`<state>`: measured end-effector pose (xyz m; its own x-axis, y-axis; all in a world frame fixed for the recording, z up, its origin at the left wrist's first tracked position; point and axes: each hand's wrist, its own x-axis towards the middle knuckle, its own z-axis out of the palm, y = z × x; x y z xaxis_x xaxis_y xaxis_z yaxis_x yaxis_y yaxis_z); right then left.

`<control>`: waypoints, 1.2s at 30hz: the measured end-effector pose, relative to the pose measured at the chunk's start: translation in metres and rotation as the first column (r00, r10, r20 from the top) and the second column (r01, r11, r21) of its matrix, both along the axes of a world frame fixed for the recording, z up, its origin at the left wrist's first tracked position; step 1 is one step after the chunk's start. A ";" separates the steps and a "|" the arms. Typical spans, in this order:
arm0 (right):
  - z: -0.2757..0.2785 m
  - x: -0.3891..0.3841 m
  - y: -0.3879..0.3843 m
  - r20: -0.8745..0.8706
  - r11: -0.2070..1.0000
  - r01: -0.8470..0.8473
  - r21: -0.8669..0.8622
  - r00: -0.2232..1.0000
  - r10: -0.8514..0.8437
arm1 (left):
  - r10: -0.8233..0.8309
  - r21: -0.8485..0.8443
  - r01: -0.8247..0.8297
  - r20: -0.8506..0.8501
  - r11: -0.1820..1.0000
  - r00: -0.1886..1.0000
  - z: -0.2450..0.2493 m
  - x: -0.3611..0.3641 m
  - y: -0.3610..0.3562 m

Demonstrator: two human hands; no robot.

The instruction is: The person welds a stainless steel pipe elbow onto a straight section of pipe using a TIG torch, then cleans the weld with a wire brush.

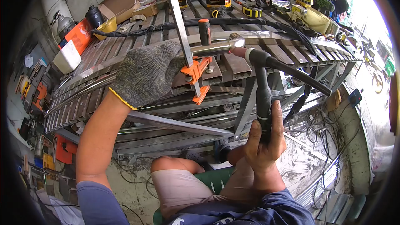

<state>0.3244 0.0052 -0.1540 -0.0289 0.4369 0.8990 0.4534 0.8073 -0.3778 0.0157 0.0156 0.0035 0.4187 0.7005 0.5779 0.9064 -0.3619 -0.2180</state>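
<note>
My left hand [146,73], in a grey knitted glove with a yellow cuff, is closed over a shiny metal tube [211,49] on the slatted bench. Its fingertips are partly hidden beside an orange bar clamp [192,71], whose steel bar stands upright against the bench edge. My bare right hand [267,141] holds a black TIG welding torch [262,85] by its handle, index finger stretched along it. The torch's pinkish nozzle [238,52] points left, right by the end of the tube. An orange-topped black handle [204,31] stands upright just behind the tube.
A black sheathed cable [166,26] crosses the metal slatted bench [277,52]. Behind it lie a tape measure [252,12], a yellow tub [218,0], a cardboard box [121,4] and a green drill [325,4]. Cables [323,141] trail over the floor at right.
</note>
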 end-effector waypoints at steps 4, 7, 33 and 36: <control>-0.002 -0.003 0.000 -0.069 0.999 -0.040 -0.008 0.997 0.040 | 0.008 0.011 -0.008 -0.042 1.000 0.999 -0.003 -0.005 0.001; -0.005 -0.004 -0.001 -0.093 0.999 -0.027 -0.031 0.995 0.024 | -0.026 -0.003 0.026 -0.034 1.000 0.999 -0.003 -0.004 0.001; 0.003 0.000 0.001 0.002 1.000 -0.011 0.013 1.000 0.011 | 0.015 0.024 -0.012 -0.096 1.000 0.995 0.001 0.001 -0.003; 0.001 -0.004 -0.001 -0.070 1.000 -0.013 -0.004 0.997 0.013 | -0.013 0.039 0.018 -0.110 0.999 0.994 -0.003 -0.003 -0.002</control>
<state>0.3200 0.0047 -0.1533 0.0285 0.4407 0.8972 0.4154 0.8112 -0.4116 0.0131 0.0134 0.0008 0.4917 0.6706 0.5554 0.8705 -0.3647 -0.3305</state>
